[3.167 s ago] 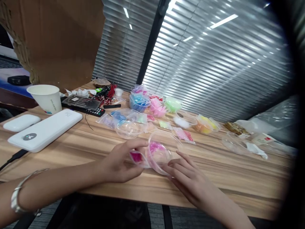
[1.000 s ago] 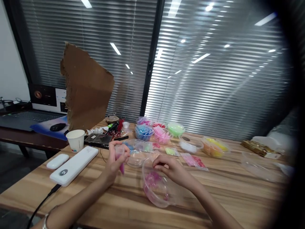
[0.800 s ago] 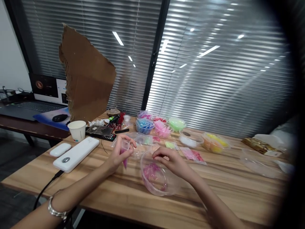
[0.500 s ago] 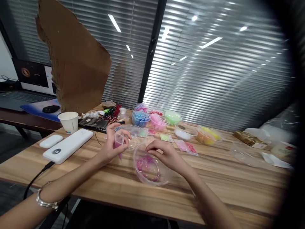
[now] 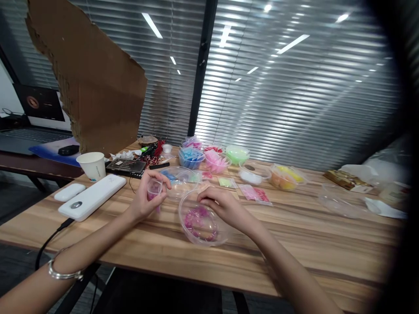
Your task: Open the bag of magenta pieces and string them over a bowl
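My left hand [image 5: 149, 195] holds a small clear open-topped plastic bag [image 5: 154, 188] with purple-pink bits low in it, fingers curled round its mouth. To its right stands a clear plastic bowl [image 5: 223, 234], tilted in my view, with shiny magenta pieces [image 5: 198, 221] lying in its bottom. Over the bowl's far right side, my right hand [image 5: 222, 206] hangs with thumb and fingertips pinched together. Anything between those fingertips is too small or hidden to make out.
Behind are a clear bowl [image 5: 179, 188], small packets [image 5: 250, 192] and bowls of blue [image 5: 190, 158], pink [image 5: 217, 161], green [image 5: 237, 154] and orange-yellow [image 5: 285, 179] packets. At left are a paper cup [image 5: 92, 165], a white power bank [image 5: 93, 198] with a cable and a cardboard sheet [image 5: 98, 83].
My left hand and the bag have moved slightly left, away from the bowl. My right hand stays pinched over the bowl. The whole view has shifted a little.
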The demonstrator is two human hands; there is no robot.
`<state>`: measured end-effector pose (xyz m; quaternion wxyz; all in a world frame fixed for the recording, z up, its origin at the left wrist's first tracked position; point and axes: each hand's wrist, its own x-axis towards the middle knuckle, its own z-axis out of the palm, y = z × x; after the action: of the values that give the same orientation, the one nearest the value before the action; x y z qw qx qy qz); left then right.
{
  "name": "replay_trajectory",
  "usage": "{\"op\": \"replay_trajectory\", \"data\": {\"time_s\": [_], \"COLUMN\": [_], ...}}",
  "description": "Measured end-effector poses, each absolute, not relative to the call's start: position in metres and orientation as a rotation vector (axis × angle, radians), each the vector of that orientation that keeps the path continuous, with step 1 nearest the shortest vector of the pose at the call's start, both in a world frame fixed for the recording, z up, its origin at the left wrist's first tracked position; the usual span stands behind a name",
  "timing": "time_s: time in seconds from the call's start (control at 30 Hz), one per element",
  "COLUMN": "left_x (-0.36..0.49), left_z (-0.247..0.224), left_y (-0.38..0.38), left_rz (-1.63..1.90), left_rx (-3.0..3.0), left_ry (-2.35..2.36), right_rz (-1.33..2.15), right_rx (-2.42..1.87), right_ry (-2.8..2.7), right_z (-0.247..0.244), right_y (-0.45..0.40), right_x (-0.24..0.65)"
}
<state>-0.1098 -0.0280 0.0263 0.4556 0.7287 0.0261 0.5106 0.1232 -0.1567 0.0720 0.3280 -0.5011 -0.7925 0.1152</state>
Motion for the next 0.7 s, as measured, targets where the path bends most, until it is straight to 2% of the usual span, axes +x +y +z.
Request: {"op": "replay_trajectory", "data": {"time_s": [0.27, 0.47, 0.6, 0.7], "left_x": [-0.101, -0.064, -0.040, -0.038], "left_z": [0.036, 0.065, 0.079, 0.071], "left_y": [-0.044, -0.051, -0.053, -0.052], "left_rz": [1.493, 1.746, 1.645, 1.546], "left_rx": [1.843, 1.863, 1.872, 1.978], "left_ry": [0.034, -0.001, 0.057, 0.030], "right_rz": [0.295, 0.276, 0.231, 0.168], "right_rx": [-1.295, -1.279, -1.272, -1.297], "right_ry": [-2.083, -2.029, -1.987, -1.889], "right_z": [0.075, 0.072, 0.064, 0.062], "right_y": [-0.160, -0.156, -0.152, -0.152], "right_x": [0.123, 0.127, 0.124, 0.123]}}
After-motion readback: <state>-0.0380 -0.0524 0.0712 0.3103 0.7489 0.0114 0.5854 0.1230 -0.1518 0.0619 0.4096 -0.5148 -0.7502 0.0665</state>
